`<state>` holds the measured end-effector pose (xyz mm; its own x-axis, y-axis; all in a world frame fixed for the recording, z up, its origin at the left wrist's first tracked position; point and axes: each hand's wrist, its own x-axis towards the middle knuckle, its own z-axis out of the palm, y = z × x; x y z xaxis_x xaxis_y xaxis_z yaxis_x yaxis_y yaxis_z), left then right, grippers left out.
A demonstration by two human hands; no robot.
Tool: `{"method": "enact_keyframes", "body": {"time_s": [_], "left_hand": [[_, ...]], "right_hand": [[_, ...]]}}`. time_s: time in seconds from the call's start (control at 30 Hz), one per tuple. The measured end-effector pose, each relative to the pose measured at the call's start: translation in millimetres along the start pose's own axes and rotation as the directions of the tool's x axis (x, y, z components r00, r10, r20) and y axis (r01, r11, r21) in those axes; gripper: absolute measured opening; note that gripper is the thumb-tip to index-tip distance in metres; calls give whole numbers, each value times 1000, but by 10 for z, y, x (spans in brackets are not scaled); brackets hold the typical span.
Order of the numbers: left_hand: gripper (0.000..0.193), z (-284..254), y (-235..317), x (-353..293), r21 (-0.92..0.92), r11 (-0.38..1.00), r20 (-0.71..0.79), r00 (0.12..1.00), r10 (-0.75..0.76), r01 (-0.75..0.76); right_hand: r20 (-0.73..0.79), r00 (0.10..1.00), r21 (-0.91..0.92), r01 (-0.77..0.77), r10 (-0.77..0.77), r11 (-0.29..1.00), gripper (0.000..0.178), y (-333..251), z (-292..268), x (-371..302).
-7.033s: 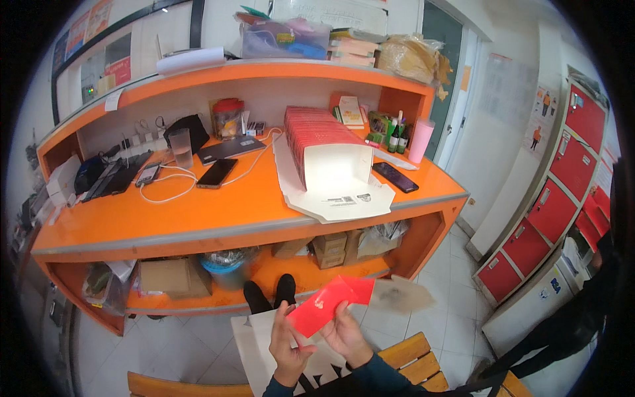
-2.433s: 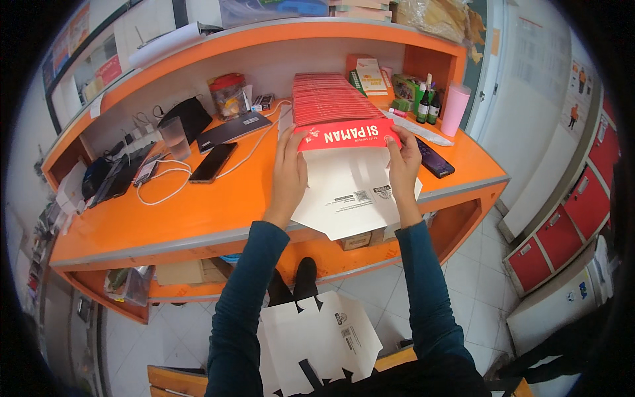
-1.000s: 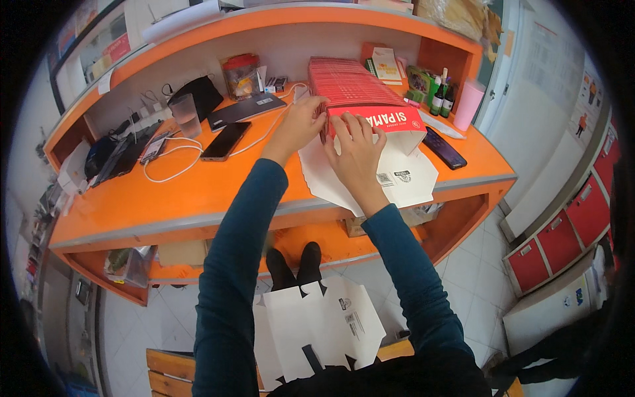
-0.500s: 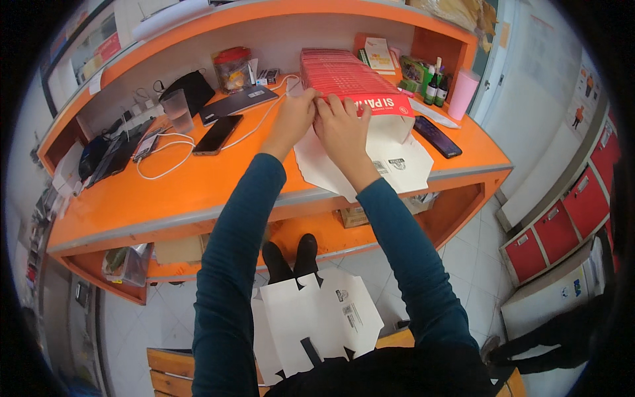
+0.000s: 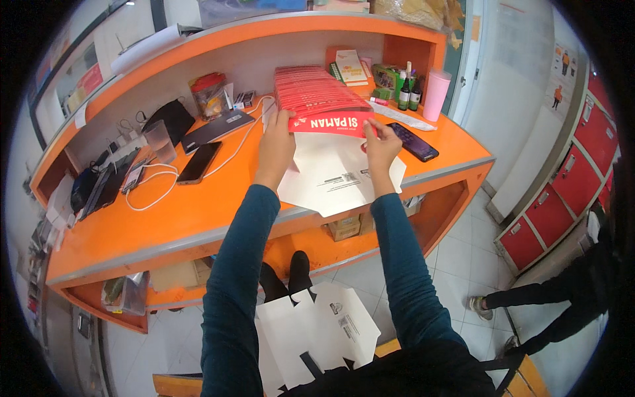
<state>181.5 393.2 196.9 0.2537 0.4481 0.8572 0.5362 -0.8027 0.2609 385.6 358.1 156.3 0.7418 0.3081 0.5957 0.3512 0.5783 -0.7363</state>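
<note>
Up on the orange tabletop (image 5: 198, 212), seen from the head camera, both hands are gripping the front red carton (image 5: 329, 124) of a long row of red flat cartons (image 5: 307, 92) standing on edge. The left hand (image 5: 276, 142) is clasping the carton's left edge, fingers closed round it; the right hand (image 5: 381, 144) is pinching its right lower corner, fingers closed on the card. The carton is leaning just above a stack of white flat sheets (image 5: 331, 178) that is overhanging the tabletop's front edge. A dark phone (image 5: 412, 141) is lying just right of the right hand, and another phone (image 5: 199, 161) with a white cable (image 5: 149, 192) is lying to the left. White die-cut card (image 5: 311, 331) is resting in the person's lap.
</note>
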Motion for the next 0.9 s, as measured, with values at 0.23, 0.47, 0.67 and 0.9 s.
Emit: {"method": "enact_keyframes", "body": {"time_s": [0.23, 0.47, 0.67, 0.9], "left_hand": [[22, -94, 6, 85, 175, 981, 17, 996, -86, 82], [16, 56, 64, 241, 331, 942, 62, 995, -74, 49], [15, 57, -12, 346, 343, 935, 107, 985, -136, 92], [110, 361, -163, -254, -132, 991, 142, 990, 4, 14]], "right_hand": [[470, 860, -363, 392, -197, 845, 57, -481, -102, 342], [616, 663, -198, 653, -425, 731, 27, -153, 57, 674], [514, 701, -216, 664, -494, 716, 21, 82, 242, 789], [447, 799, -271, 550, -403, 790, 21, 128, 115, 843]]}}
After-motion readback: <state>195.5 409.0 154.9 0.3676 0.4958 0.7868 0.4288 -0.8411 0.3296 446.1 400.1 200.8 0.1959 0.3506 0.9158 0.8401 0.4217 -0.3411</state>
